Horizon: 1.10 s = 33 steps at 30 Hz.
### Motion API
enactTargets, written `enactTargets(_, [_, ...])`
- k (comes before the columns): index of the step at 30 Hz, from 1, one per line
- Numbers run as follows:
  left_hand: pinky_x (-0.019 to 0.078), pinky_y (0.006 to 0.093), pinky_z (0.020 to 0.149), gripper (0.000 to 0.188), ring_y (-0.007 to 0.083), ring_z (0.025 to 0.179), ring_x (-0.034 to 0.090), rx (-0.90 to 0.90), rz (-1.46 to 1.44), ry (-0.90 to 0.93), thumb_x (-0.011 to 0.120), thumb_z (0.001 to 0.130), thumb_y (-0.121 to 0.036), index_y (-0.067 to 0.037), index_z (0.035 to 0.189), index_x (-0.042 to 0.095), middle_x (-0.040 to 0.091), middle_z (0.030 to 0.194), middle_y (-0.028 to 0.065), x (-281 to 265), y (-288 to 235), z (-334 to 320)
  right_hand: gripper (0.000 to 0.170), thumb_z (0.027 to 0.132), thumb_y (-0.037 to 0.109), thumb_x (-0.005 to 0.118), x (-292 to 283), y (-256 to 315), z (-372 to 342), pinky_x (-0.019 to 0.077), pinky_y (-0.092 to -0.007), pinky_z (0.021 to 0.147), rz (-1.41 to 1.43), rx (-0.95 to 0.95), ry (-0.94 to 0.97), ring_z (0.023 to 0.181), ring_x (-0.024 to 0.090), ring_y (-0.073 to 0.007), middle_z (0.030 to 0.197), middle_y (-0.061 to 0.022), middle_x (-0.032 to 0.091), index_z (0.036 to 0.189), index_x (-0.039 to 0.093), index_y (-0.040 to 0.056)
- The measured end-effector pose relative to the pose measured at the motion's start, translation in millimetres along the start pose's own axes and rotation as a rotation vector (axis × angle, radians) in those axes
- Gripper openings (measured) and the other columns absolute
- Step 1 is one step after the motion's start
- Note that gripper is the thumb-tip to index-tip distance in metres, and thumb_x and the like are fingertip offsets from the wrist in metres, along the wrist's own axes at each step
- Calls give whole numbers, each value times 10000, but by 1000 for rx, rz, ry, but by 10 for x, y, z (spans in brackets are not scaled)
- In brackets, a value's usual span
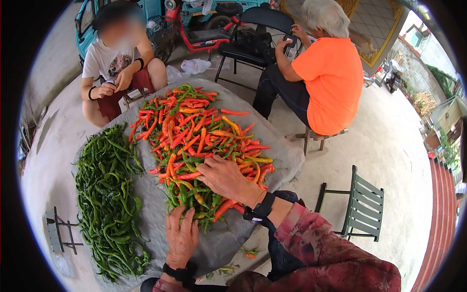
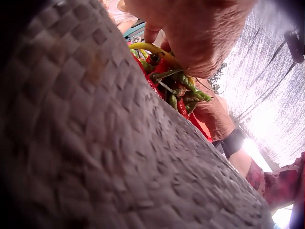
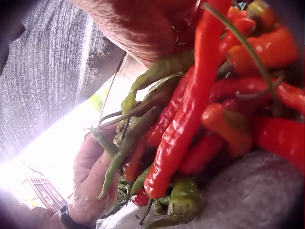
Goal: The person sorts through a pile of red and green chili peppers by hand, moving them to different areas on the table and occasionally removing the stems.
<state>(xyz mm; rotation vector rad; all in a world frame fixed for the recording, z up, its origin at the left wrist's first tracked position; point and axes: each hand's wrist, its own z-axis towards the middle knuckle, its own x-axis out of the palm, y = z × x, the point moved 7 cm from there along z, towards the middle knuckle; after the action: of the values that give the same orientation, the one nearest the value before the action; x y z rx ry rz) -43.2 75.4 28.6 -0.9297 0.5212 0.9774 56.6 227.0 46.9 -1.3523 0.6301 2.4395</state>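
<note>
A loose heap of red, orange and green chili peppers (image 1: 194,131) lies on a grey woven sheet (image 1: 253,104). My right hand (image 1: 228,177) rests on the near right part of this heap, fingers bent down among the peppers and their tips hidden. At the heap's near edge is my left hand (image 1: 182,236), its fingers extended against green peppers. In the left wrist view a yellow chili pepper (image 2: 151,48) runs up against the left hand (image 2: 205,38). A long red chili pepper (image 3: 190,100) stands close before the right wrist camera, below the right hand (image 3: 128,28).
A long pile of green chili peppers (image 1: 107,194) lies left on the sheet. Across sits a person in a white shirt (image 1: 116,63); another in an orange shirt (image 1: 333,82) sits to the right. A green slatted chair (image 1: 362,204) stands right, a small stool (image 1: 63,228) left.
</note>
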Motion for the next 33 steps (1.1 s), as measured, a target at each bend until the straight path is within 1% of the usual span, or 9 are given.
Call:
enactTargets(6, [475, 458, 888, 389, 391, 1068, 533, -5, -1, 17, 670, 755, 20, -12, 1138, 608, 520, 1180, 187, 6, -1, -4, 258, 817, 194, 703, -8, 1, 15, 521, -366, 701, -2, -21, -22, 878, 574, -263, 868, -86, 539, 997, 594, 44])
enactTargets(9, [475, 460, 888, 394, 392, 1073, 533, -11, 7, 14, 668, 754, 23, -16, 1142, 610, 521, 1183, 187, 17, 8, -16, 260, 815, 193, 705, 21, 4, 2, 521, -365, 702, -13, -10, 13, 880, 575, -263, 865, -84, 536, 998, 595, 44])
enactTargets(13, [474, 462, 890, 394, 394, 1075, 532, -9, 19, 22, 666, 755, 24, -18, 1143, 610, 522, 1183, 187, 12, 1, -1, 248, 813, 190, 707, 3, 1, 10, 522, -360, 699, -6, -23, -19, 881, 576, -261, 863, -85, 537, 979, 590, 48])
enactTargets(15, [470, 461, 878, 410, 378, 1034, 535, 9, 19, 4, 681, 737, 6, -16, 1141, 616, 510, 1161, 171, 9, -8, -5, 243, 812, 189, 708, -10, 6, 10, 522, -360, 697, 4, -29, -31, 881, 576, -260, 862, -84, 536, 969, 587, 49])
enactTargets(19, [470, 463, 875, 406, 379, 1035, 535, 6, 21, 9, 681, 739, 5, -16, 1139, 616, 510, 1163, 172, 1, -20, -1, 244, 811, 186, 708, 4, 13, 2, 522, -362, 687, 0, -22, -11, 884, 576, -263, 862, -84, 538, 971, 585, 49])
enactTargets(21, [464, 469, 896, 390, 398, 1067, 532, -12, 5, 31, 662, 758, 21, -9, 1142, 606, 521, 1179, 189, 11, -9, -10, 245, 810, 185, 708, 3, 6, 9, 522, -364, 683, 1, -23, -17, 884, 576, -263, 862, -84, 538, 972, 585, 48])
enactTargets(28, [465, 467, 895, 383, 396, 1063, 531, -7, 8, 21, 659, 762, 22, -6, 1140, 606, 520, 1177, 193, 7, -20, -1, 243, 806, 177, 711, -8, 20, 4, 523, -364, 682, 0, -27, -13, 882, 572, -261, 870, -85, 536, 966, 580, 50])
enactTargets(30, [473, 465, 876, 399, 384, 1040, 537, 9, 19, 8, 677, 741, 10, -11, 1135, 617, 515, 1165, 178, 11, -20, -6, 244, 806, 176, 711, -12, 16, 11, 523, -364, 685, 5, -30, -17, 885, 572, -261, 872, -85, 536, 967, 579, 50])
enactTargets(33, [474, 464, 880, 396, 385, 1044, 536, -5, 17, 13, 676, 741, 13, -11, 1132, 619, 515, 1170, 178, 13, -22, -3, 250, 805, 175, 711, -1, 19, 1, 523, -366, 689, 3, -29, -19, 883, 572, -264, 869, -87, 535, 975, 576, 51])
